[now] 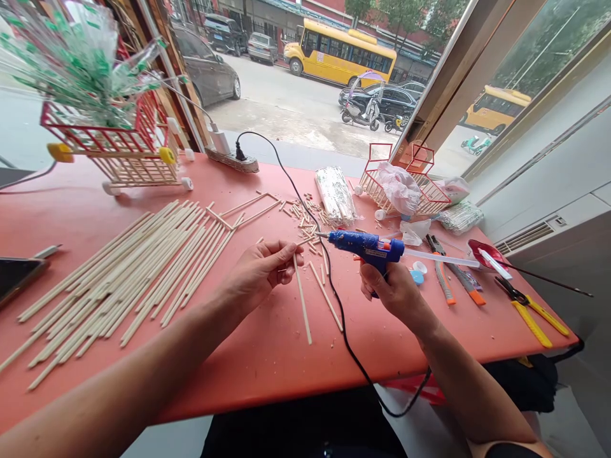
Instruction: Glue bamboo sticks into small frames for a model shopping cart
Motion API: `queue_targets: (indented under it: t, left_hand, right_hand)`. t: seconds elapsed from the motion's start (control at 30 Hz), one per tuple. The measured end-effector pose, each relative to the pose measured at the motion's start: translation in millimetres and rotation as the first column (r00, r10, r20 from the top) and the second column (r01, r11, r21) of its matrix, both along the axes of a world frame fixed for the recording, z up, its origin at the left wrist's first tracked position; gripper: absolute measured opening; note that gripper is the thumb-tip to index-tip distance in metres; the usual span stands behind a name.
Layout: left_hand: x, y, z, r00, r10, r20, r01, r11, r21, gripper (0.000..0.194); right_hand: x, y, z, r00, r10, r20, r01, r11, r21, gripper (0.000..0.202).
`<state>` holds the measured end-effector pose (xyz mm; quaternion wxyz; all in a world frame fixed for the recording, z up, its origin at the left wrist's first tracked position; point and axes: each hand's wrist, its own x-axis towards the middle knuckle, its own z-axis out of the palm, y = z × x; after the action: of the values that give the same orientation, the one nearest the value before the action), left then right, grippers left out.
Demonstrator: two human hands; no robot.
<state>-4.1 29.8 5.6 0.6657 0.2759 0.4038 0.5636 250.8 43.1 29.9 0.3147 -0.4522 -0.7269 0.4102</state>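
Near the centre of the frame, pinching a short stick [308, 240] between thumb and fingers of the left hand [273, 266], with a longer stick [303, 308] slanting down beside it; right of centre, gripping a blue glue gun [365, 245] in the right hand [392, 289], nozzle close to the short stick; across the left of the desk [229, 375], many loose sticks [119, 280]; at upper left, a wheeled basket [107, 143]; at right, yellow-handled pliers [532, 323].

Both bare forearms reaching forward, left hand [275, 263] pinching with thumb and fingertips, right hand [386, 284] curled in a grip, wrists apart.
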Motion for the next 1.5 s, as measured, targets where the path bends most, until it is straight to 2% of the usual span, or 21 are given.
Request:
queue_targets:
  t: [0.37, 0.57, 0.77, 1.0, 1.2, 1.5]
  left_hand:
    - [-1.4, -0.3, -1.0, 0.999, -0.018, 0.032, 0.018, 1.000, 0.008, 0.037]
    - [-1.8, 0.6, -1.9, 0.997, -0.010, 0.080, 0.011, 1.000, -0.009, 0.041]
    - [-2.6, 0.9, -2.1, 0.997, -0.001, 0.077, 0.002, 1.000, -0.020, 0.035]
    - [-1.4, -0.4, 1.1, 0.999, 0.004, 0.041, -0.004, 1.000, 0.001, 0.040]
    - [0.5, -1.4, 3.1, 0.998, 0.032, -0.047, -0.029, 0.998, 0.058, 0.046]
    - [1.3, -1.0, -2.0, 0.993, 0.038, -0.111, -0.025, 0.993, 0.118, 0.046]
  right_hand:
    - [0.4, -0.4, 0.2, 1.000, -0.001, 0.006, 0.001, 1.000, 0.003, 0.059]
    - [-0.8, -0.6, 1.1, 1.000, -0.008, 0.012, 0.008, 1.000, 0.016, 0.059]
    - [-1.4, -2.7, 2.9, 0.999, -0.015, 0.032, 0.015, 1.000, -0.006, 0.060]
    - [-3.9, -4.7, 4.8, 0.999, -0.025, 0.036, 0.025, 1.000, -0.015, 0.058]
    - [-3.0, -5.5, 6.6, 0.996, -0.011, 0.090, 0.008, 0.999, 0.044, 0.050]
    - [-3.5, -3.7, 6.3, 0.993, -0.020, 0.115, 0.009, 0.995, 0.094, 0.043]
